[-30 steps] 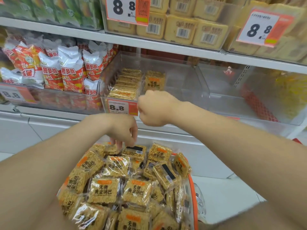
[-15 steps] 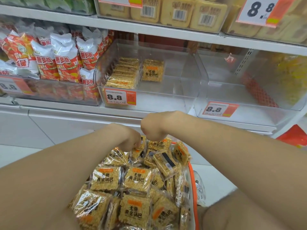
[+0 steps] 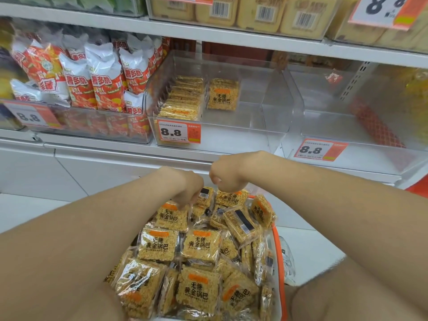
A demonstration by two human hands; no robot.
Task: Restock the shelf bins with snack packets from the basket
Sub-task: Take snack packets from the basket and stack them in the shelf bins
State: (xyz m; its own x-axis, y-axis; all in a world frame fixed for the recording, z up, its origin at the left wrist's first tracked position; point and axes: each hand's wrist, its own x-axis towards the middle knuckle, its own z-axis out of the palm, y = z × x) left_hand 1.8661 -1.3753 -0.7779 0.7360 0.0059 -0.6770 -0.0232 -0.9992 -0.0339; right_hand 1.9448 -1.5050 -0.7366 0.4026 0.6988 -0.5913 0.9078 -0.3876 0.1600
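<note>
White shelving (image 3: 208,37), pale tiled floor (image 3: 312,251)

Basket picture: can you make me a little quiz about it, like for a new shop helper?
1. True or false: the middle clear bin is packed full.
2. Its price tag reads: A 8.8, B 5.5, C 2.0?
3. Fill in: the left hand and right hand are over the orange-rimmed ____.
Key: 1 false; 2 A; 3 basket.
</note>
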